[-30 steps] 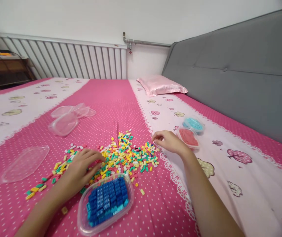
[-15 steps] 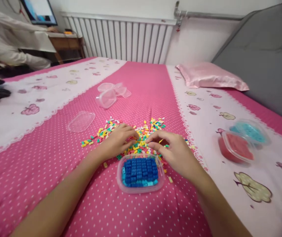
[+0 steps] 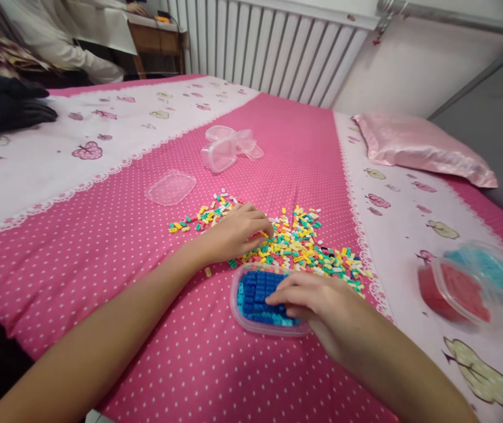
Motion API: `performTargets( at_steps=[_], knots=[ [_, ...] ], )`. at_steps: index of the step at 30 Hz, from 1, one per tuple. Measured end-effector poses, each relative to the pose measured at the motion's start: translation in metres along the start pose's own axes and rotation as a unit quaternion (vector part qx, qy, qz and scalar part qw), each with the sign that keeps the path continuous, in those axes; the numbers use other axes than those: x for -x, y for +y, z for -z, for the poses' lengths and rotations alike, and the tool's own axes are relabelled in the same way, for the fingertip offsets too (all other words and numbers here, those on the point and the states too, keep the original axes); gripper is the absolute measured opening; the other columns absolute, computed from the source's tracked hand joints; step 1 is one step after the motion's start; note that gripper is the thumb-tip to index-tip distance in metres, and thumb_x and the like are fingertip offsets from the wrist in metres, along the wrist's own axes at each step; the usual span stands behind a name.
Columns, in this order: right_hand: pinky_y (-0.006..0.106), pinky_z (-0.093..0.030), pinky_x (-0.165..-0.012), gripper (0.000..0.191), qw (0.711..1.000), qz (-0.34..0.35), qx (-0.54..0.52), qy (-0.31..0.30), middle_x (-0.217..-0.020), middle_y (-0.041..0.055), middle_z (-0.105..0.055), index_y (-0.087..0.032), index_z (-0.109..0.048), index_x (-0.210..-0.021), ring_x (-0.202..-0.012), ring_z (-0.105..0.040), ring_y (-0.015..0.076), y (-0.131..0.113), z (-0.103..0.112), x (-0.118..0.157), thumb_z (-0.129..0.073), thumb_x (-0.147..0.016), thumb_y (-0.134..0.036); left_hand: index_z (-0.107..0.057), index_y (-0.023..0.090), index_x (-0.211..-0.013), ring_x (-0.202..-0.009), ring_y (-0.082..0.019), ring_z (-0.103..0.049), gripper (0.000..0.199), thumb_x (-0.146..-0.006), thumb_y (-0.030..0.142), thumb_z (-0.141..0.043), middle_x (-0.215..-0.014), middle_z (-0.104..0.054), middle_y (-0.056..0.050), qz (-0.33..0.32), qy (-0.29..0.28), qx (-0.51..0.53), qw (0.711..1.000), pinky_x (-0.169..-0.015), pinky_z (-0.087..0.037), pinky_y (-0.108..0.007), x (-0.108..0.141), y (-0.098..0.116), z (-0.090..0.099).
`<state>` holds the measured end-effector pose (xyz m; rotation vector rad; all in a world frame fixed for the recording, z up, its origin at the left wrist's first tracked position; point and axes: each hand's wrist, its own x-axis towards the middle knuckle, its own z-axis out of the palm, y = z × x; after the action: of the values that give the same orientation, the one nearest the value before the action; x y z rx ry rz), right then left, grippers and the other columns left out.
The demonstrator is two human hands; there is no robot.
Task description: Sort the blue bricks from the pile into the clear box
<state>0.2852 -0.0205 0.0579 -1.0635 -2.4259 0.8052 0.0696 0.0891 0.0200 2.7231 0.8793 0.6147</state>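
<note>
A clear plastic box (image 3: 236,314) stands on the pink bedspread, filled with rows of dark blue bricks (image 3: 255,291) and some light blue ones. Over its right part is my right hand (image 3: 317,296), fingers bent together at the blue bricks; whatever they pinch is too small to make out. Behind the box lies a loose spread of small yellow, green, white and red bricks (image 3: 299,244). My left hand (image 3: 242,232) rests on the left side of that spread, its fingers curled toward the thumb, their tips among the bricks and anything between them hidden.
A clear lid (image 3: 171,188) and stacked empty boxes (image 3: 225,154) lie beyond the bricks. At the right are a box of red pieces (image 3: 456,291) and one of light blue pieces (image 3: 489,267). A pink pillow (image 3: 422,147) lies behind. A person's sleeve (image 3: 53,41) shows at the upper left.
My right hand has moved from the loose bricks toward me, onto the blue bricks in the box. My left hand stays by the pile. The view has turned left and tilted.
</note>
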Motion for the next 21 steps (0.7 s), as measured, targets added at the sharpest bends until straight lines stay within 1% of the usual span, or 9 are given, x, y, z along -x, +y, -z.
performTargets(
  at_steps=[3, 5, 7, 8, 11, 13, 16, 19, 21],
  knots=[
    [0.031, -0.052, -0.075, 0.033, 0.999, -0.017, 0.038, 0.027, -0.094, 0.003, -0.074, -0.026, -0.073, -0.095, -0.085, -0.069, 0.0184, -0.003, 0.004, -0.001, -0.046, -0.092, -0.009, -0.066, 0.019, -0.1, -0.099, -0.021, -0.052, 0.018, -0.098, 0.026, -0.05, -0.1, -0.067, -0.006, 0.004, 0.004, 0.002, 1.0, -0.092, -0.037, -0.035, 0.001, -0.001, -0.001],
    [0.033, -0.052, -0.08, 0.027, 0.996, -0.037, 0.059, 0.053, -0.099, 0.0031, -0.075, -0.027, -0.072, -0.1, -0.091, -0.069, 0.0202, -0.005, 0.008, -0.002, -0.051, -0.093, -0.013, -0.067, 0.019, -0.1, -0.099, -0.022, -0.052, 0.018, -0.098, 0.027, -0.05, -0.101, -0.067, -0.006, 0.007, 0.003, 0.002, 1.0, -0.092, -0.037, -0.035, 0.001, -0.002, -0.001],
    [0.033, -0.052, -0.079, 0.023, 0.994, -0.061, 0.063, 0.068, -0.101, 0.0017, -0.076, -0.029, -0.07, -0.104, -0.09, -0.07, 0.0202, -0.006, 0.011, -0.001, -0.055, -0.092, -0.016, -0.067, 0.019, -0.1, -0.099, -0.022, -0.052, 0.019, -0.098, 0.027, -0.05, -0.101, -0.068, -0.006, 0.005, 0.002, 0.001, 1.0, -0.092, -0.037, -0.036, 0.001, -0.002, -0.001],
    [0.031, -0.052, -0.075, 0.022, 0.993, -0.075, 0.064, 0.063, -0.096, 0.0003, -0.076, -0.029, -0.07, -0.102, -0.084, -0.07, 0.0193, -0.005, 0.012, 0.0, -0.056, -0.091, -0.016, -0.067, 0.019, -0.1, -0.099, -0.022, -0.052, 0.019, -0.098, 0.027, -0.049, -0.101, -0.068, -0.006, 0.004, 0.002, -0.001, 1.0, -0.092, -0.037, -0.036, 0.001, -0.002, -0.002],
    [0.029, -0.046, -0.062, 0.017, 0.991, -0.106, 0.081, 0.032, -0.076, -0.0025, -0.071, -0.027, -0.067, -0.083, -0.066, -0.066, 0.0167, -0.003, 0.013, 0.002, -0.059, -0.088, -0.013, -0.067, 0.019, -0.1, -0.098, -0.022, -0.052, 0.02, -0.099, 0.027, -0.048, -0.1, -0.067, -0.006, 0.002, 0.003, -0.009, 1.0, -0.09, -0.036, -0.036, 0.001, -0.001, -0.001],
    [0.029, -0.045, -0.063, 0.018, 0.989, -0.098, 0.104, 0.028, -0.075, -0.0015, -0.069, -0.026, -0.064, -0.076, -0.068, -0.064, 0.0173, -0.001, 0.011, 0.004, -0.06, -0.085, -0.011, -0.067, 0.019, -0.1, -0.098, -0.022, -0.052, 0.02, -0.099, 0.026, -0.048, -0.099, -0.067, -0.006, 0.006, -0.002, -0.011, 1.0, -0.09, -0.036, -0.036, 0.0, 0.0, 0.0],
    [0.03, -0.044, -0.064, 0.019, 0.987, -0.095, 0.127, 0.03, -0.075, -0.0007, -0.067, -0.025, -0.062, -0.072, -0.069, -0.062, 0.0179, 0.001, 0.007, 0.007, -0.062, -0.079, -0.008, -0.067, 0.019, -0.099, -0.098, -0.022, -0.052, 0.019, -0.098, 0.025, -0.049, -0.098, -0.067, -0.006, 0.01, -0.012, -0.011, 1.0, -0.09, -0.036, -0.036, 0.0, 0.001, 0.002],
    [0.03, -0.042, -0.06, 0.019, 0.98, -0.138, 0.145, 0.011, -0.065, -0.0024, -0.063, -0.025, -0.059, -0.067, -0.061, -0.06, 0.0169, 0.0, 0.006, 0.009, -0.065, -0.075, -0.009, -0.067, 0.019, -0.101, -0.099, -0.022, -0.051, 0.018, -0.098, 0.025, -0.05, -0.1, -0.068, -0.006, 0.01, -0.012, -0.011, 1.0, -0.091, -0.035, -0.036, 0.001, 0.001, 0.003],
    [0.03, -0.04, -0.059, 0.018, 0.975, -0.16, 0.154, 0.001, -0.063, -0.0025, -0.063, -0.025, -0.058, -0.066, -0.06, -0.059, 0.0173, -0.003, 0.005, 0.008, -0.064, -0.075, -0.011, -0.067, 0.019, -0.101, -0.099, -0.022, -0.051, 0.018, -0.098, 0.026, -0.051, -0.101, -0.068, -0.006, 0.012, -0.01, -0.008, 1.0, -0.091, -0.035, -0.036, 0.001, 0.001, 0.003]
  ],
)
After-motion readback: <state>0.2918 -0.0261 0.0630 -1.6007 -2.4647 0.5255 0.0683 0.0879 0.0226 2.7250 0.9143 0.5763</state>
